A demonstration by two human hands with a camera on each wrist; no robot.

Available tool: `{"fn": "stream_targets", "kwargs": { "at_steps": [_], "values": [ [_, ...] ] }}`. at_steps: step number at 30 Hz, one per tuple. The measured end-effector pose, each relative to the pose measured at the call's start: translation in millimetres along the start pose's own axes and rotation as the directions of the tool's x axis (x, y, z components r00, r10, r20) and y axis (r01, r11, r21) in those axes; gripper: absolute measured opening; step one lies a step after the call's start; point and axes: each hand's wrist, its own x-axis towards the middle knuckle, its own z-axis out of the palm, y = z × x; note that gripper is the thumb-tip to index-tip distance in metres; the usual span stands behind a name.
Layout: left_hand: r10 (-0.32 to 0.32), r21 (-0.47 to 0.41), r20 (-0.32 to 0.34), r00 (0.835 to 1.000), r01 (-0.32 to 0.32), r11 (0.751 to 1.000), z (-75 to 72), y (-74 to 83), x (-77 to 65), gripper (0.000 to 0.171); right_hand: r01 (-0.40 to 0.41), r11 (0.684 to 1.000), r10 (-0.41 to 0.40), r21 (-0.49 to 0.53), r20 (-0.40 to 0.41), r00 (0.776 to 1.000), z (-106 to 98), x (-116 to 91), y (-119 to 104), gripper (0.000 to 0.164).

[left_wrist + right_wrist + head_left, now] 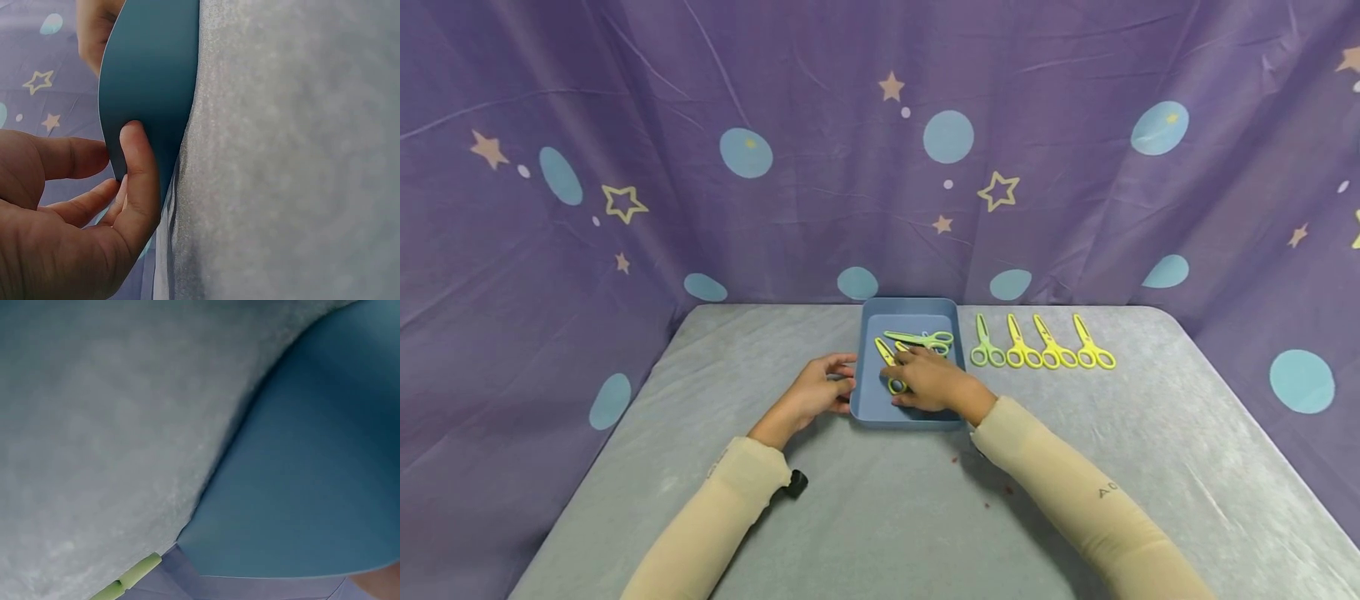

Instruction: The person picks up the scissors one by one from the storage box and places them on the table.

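Observation:
A blue tray (868, 408) stands at the back middle of the table in the head view, with yellow scissors (885, 350) and green scissors (906, 337) lying inside. My left hand (816, 387) is at the tray's left side. In the left wrist view, its fingers (140, 162) touch the outer wall and rim, loosely bent. Reaching over the right wall, my right hand (931, 382) is down among the scissors, its fingertips at the yellow pair. It covers part of another yellow pair; I cannot tell whether it grips one. The right wrist view mostly shows the tray's outer wall (300, 469).
Right of the tray, green scissors (987, 343) and three yellow scissors (1022, 343) lie in a row, blades pointing away. A grey cloth covers the table (865, 517). Behind it hangs a purple curtain (820, 225) with stars and dots.

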Motion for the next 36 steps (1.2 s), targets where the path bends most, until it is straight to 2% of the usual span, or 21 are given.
{"fn": "stream_targets", "kwargs": {
  "at_steps": [5,14,25,33,36],
  "values": [
    [-0.001,-0.002,0.004,1.0,0.001,1.0,0.6,-0.7,-0.4,0.051,0.022,1.0,-0.023,-0.018,-0.035,0.999,2,3,0,0.046],
    [0.003,-0.01,0.014,1.0,-0.003,1.0,0.4,-0.6,-0.4,0.051,0.021,0.999,-0.022,-0.042,-0.034,0.999,2,10,-2,0.039],
    [0.004,-0.004,0.007,1.0,-0.004,1.0,0.0,-1.4,0.1,0.051,-0.074,0.996,0.074,0.052,0.007,0.997,0,14,-4,0.039],
    [0.002,-0.005,0.016,1.0,-0.002,1.0,-0.8,-1.6,0.4,0.051,-0.155,0.986,0.151,0.061,0.078,0.985,0,18,-5,0.037],
    [0.0,-0.006,0.017,1.0,0.0,1.0,-0.7,-0.9,0.2,0.051,-0.157,0.985,0.151,0.067,0.086,0.985,-1,19,-6,0.037]
  ]
}}
